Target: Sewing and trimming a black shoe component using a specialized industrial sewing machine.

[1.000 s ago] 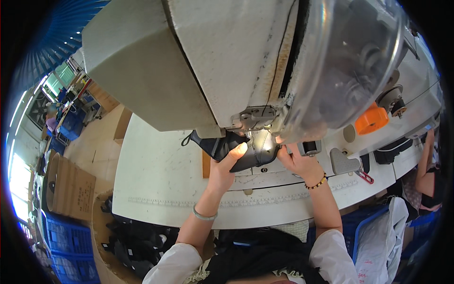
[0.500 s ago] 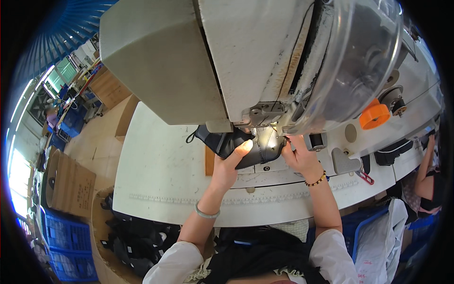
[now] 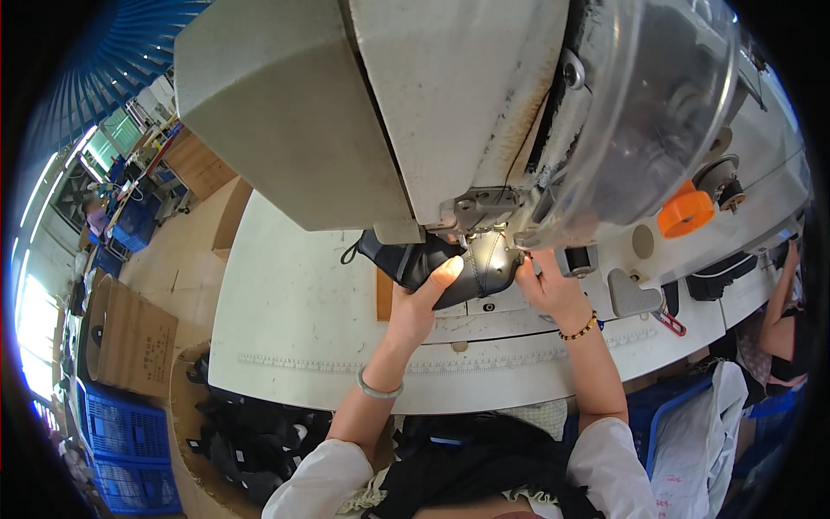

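A black shoe upper (image 3: 464,284) with a loop at its left end lies on the white table under the sewing machine's head (image 3: 467,130). Lamp light falls on the upper beside the presser foot, where a seam line crosses it. My left hand (image 3: 416,304) grips its near left side, thumb on top and fingers hidden beneath. At the right end, my right hand (image 3: 551,288) pinches the edge with thumb and fingers, partly screened by the machine.
A printed ruler (image 3: 441,367) runs along the near table edge. Red-handled snips (image 3: 671,323) lie at right, near an orange knob (image 3: 686,209). A carton of black pieces (image 3: 246,441) stands below left, beside blue crates (image 3: 130,432). Another person's arm (image 3: 782,294) shows far right.
A round metal part now shows in the slot of the machine head. Both hands and the shoe upper stay almost where they were; the view has shifted slightly.
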Demonstrator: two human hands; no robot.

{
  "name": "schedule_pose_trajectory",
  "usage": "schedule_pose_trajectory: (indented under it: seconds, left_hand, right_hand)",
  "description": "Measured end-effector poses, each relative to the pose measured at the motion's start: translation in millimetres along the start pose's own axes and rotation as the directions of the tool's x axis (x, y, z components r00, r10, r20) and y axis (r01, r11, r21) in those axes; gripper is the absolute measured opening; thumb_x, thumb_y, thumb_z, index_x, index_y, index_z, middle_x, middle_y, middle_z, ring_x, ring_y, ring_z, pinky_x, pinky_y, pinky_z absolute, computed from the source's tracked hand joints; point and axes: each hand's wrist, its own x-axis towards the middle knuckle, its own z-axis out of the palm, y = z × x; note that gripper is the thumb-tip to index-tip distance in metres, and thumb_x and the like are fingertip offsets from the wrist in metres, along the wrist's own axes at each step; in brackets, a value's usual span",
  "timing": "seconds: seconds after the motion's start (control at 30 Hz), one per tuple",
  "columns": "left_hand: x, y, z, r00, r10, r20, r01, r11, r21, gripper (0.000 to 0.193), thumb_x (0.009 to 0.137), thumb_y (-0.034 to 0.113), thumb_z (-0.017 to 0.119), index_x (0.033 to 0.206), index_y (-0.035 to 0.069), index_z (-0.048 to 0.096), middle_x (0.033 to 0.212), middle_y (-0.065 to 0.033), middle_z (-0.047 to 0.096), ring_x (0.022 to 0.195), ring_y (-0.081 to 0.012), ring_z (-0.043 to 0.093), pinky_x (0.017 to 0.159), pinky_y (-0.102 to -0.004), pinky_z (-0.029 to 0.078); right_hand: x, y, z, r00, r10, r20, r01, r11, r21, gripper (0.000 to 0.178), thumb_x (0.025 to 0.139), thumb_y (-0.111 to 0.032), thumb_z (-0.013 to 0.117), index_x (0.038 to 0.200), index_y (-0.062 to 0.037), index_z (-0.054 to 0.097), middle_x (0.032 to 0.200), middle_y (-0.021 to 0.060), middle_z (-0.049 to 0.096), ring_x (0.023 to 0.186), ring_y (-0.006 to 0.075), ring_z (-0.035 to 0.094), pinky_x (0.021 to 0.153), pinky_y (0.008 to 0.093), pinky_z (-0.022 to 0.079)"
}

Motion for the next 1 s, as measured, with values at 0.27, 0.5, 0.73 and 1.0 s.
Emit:
schedule_pose_trajectory:
  seconds: [0.27, 0.5, 0.73, 1.0]
  left_hand:
    - [1, 4, 0, 0.999, -0.033, 0.012, 0.033, 0.999, -0.043, 0.025, 0.079, 0.008, 0.061, 0.103, 0.005, 0.056, 0.096, 0.0001, 0.057, 0.087, -0.008, 0.053, 0.079, -0.0229, 0.043]
    - [4, 5, 6, 1.0, 0.006, -0.005, -0.006, 1.0, -0.026, 0.023, 0.079, 0.008, 0.061, 0.101, 0.005, 0.055, 0.095, 0.0011, 0.055, 0.087, -0.0073, 0.052, 0.079, -0.0222, 0.042]
    - [6, 7, 4, 1.0, 0.015, 0.014, -0.015, 1.0, -0.003, 0.022, 0.078, 0.01, 0.062, 0.099, 0.007, 0.055, 0.096, 0.0011, 0.054, 0.09, -0.0076, 0.05, 0.081, -0.0226, 0.04]
    - [7, 7, 3, 1.0, -0.011, 0.017, 0.011, 1.0, 0.0, 0.022, 0.078, 0.01, 0.062, 0.099, 0.007, 0.055, 0.098, 0.0015, 0.054, 0.091, -0.0082, 0.05, 0.082, -0.0233, 0.039]
  right_hand:
    - [2, -2, 0, 0.998, 0.045, 0.042, -0.046, 0.998, 0.032, 0.032, 0.085, -0.003, 0.046, 0.116, -0.0008, 0.047, 0.089, 0.0052, 0.055, 0.059, 0.0062, 0.046, 0.055, 0.0205, 0.042]
    - [12, -8, 0, 0.998, 0.04, -0.039, -0.039, 0.999, 0.028, 0.028, 0.074, -0.006, 0.054, 0.102, -0.0003, 0.055, 0.086, 0.0112, 0.051, 0.071, 0.0194, 0.049, 0.063, 0.0292, 0.041]
    - [17, -14, 1, 0.992, 0.064, -0.111, -0.051, 0.992, 0.117, 0.028, 0.064, -0.006, 0.059, 0.092, -0.0013, 0.059, 0.073, 0.0112, 0.049, 0.066, 0.0262, 0.047, 0.058, 0.0345, 0.039]
    - [19, -11, 1, 0.99, -0.011, -0.137, 0.017, 0.999, 0.049, 0.03, 0.064, -0.003, 0.057, 0.093, 0.0002, 0.058, 0.07, 0.0118, 0.047, 0.062, 0.0261, 0.045, 0.056, 0.0338, 0.038]
